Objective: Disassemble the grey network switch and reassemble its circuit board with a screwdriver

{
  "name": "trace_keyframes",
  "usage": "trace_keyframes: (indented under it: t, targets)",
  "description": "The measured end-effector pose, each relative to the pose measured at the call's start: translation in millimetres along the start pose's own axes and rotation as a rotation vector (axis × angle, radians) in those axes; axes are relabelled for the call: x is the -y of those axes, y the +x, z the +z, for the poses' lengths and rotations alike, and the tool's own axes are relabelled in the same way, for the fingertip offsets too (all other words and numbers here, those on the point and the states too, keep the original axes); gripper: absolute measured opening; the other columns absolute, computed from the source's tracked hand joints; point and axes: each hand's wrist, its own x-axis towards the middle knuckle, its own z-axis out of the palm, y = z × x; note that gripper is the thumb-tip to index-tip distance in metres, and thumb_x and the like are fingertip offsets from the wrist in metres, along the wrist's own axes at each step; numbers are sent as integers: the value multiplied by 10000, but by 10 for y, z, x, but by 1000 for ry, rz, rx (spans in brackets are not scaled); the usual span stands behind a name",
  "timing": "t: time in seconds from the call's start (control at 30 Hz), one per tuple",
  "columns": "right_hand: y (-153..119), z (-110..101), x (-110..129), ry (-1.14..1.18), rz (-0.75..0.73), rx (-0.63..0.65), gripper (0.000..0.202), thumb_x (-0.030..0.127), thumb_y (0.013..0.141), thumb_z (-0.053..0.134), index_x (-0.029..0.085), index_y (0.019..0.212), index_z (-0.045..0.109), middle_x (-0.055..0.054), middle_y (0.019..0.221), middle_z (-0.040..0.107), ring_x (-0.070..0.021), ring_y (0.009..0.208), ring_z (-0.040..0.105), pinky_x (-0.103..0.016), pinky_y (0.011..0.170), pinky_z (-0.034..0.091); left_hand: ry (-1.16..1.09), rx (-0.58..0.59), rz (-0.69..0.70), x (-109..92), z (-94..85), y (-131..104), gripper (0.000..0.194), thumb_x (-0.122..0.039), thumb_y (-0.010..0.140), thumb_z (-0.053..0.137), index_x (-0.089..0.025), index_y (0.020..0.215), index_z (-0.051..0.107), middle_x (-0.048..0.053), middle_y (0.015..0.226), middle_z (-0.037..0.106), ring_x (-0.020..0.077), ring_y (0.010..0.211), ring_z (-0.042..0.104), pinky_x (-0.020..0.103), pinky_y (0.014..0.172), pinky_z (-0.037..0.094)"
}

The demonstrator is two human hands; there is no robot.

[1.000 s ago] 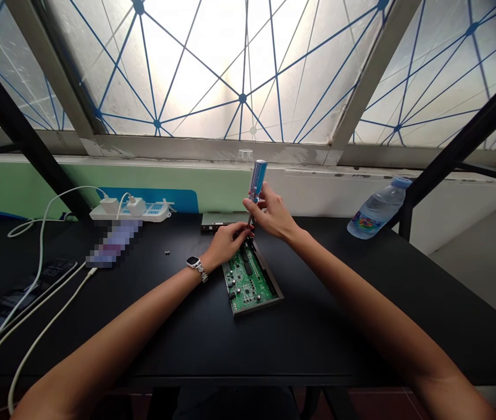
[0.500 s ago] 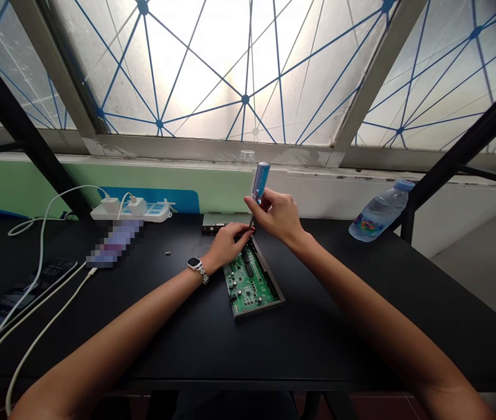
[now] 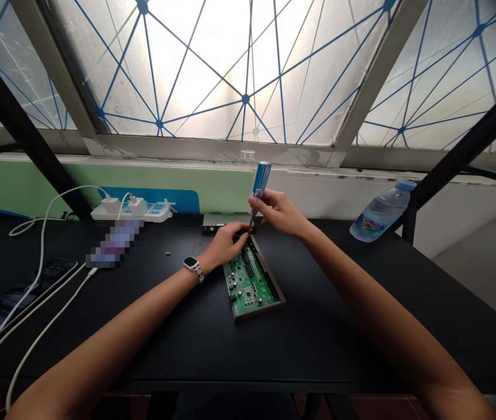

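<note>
A screwdriver with a blue handle (image 3: pixel 262 178) stands nearly upright, tip down, at the far end of an open metal case with a green circuit board (image 3: pixel 250 283). My right hand (image 3: pixel 276 210) has its fingers closed on the screwdriver near the bottom of the handle. Beside the shaft, my left hand (image 3: pixel 226 242) rests at the case's far end, thumb and fingertips close to the screwdriver tip. Whether the left fingers pinch something small there is hidden. Behind the hands lies a grey, flat metal piece (image 3: pixel 219 220).
Small screws (image 3: pixel 168 253) lie left of the case. A white power strip (image 3: pixel 156 211) with plugs stands at the back left, near a blurred device (image 3: pixel 114 244), a phone (image 3: pixel 46 274) and white cables. A water bottle (image 3: pixel 379 213) leans against the frame at right.
My right hand has shifted slightly right and its grip on the screwdriver has changed, showing more of the handle. My left wrist has moved slightly left. The case has stayed in place.
</note>
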Motion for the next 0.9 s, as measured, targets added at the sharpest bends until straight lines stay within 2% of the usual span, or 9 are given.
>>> trace_keyframes:
  t: [0.2, 0.33, 0.43, 0.5, 0.57, 0.7, 0.8, 0.9]
  targets:
    - [1, -44, 50, 164, 71, 89, 402, 573, 946, 630, 174, 988, 652, -52, 838, 673, -192, 801, 680, -264, 529, 568, 54, 28, -8, 23, 30, -4, 188, -248, 977, 569, -192, 1078, 717, 97, 1053, 759, 256, 966, 708, 348, 779, 555]
    - [5, -102, 77, 181, 69, 188, 389, 546, 965, 612, 172, 1055, 669, -62, 866, 692, -203, 852, 688, -267, 542, 578, 70, 46, -5, 11, 39, 26, 192, -283, 994, 559, -199, 1071, 714, 85, 1030, 755, 248, 943, 705, 339, 762, 545]
    - [6, -115, 86, 174, 83, 186, 403, 553, 970, 588, 171, 1068, 667, -70, 869, 697, -214, 865, 688, -268, 526, 563, 82, 50, -1, 5, 38, 50, 192, -295, 1000, 556, -200, 1060, 712, 85, 1015, 753, 252, 933, 703, 352, 780, 544]
    - [1, -89, 84, 110, 103, 101, 401, 565, 963, 584, 174, 1015, 658, -81, 884, 702, -220, 848, 693, -275, 515, 541, 86, 53, 4, 8, 37, 55, 205, -288, 1013, 533, -200, 1060, 712, 89, 1028, 752, 255, 953, 702, 369, 831, 543]
    - [-8, -42, 80, -23, 104, -43, 384, 569, 931, 630, 186, 958, 643, -78, 870, 701, -214, 789, 684, -288, 521, 508, 86, 58, 10, 14, 37, 52, 227, -284, 1029, 505, -202, 1070, 713, 91, 1050, 751, 257, 986, 701, 381, 881, 536]
    - [-27, 48, 90, -314, 60, -333, 400, 586, 866, 714, 221, 774, 580, -15, 680, 616, -166, 613, 560, -306, 547, 419, 81, 66, 17, 15, 42, 40, 242, -293, 1043, 492, -205, 1077, 715, 93, 1067, 751, 262, 1027, 692, 389, 918, 526]
    - [-33, 77, 117, -435, 38, -415, 501, 625, 851, 712, 229, 648, 481, 9, 588, 541, -145, 547, 469, -308, 540, 347, 75, 66, 17, 4, 41, 36, 242, -289, 1045, 490, -201, 1068, 713, 98, 1066, 748, 264, 1025, 690, 393, 921, 527]
    - [-34, 88, 131, -486, 24, -436, 528, 639, 846, 710, 228, 626, 462, 7, 578, 547, -143, 534, 462, -307, 537, 320, 67, 63, 17, -12, 33, 34, 236, -281, 1042, 492, -198, 1058, 712, 98, 1052, 748, 262, 1003, 697, 393, 912, 533]
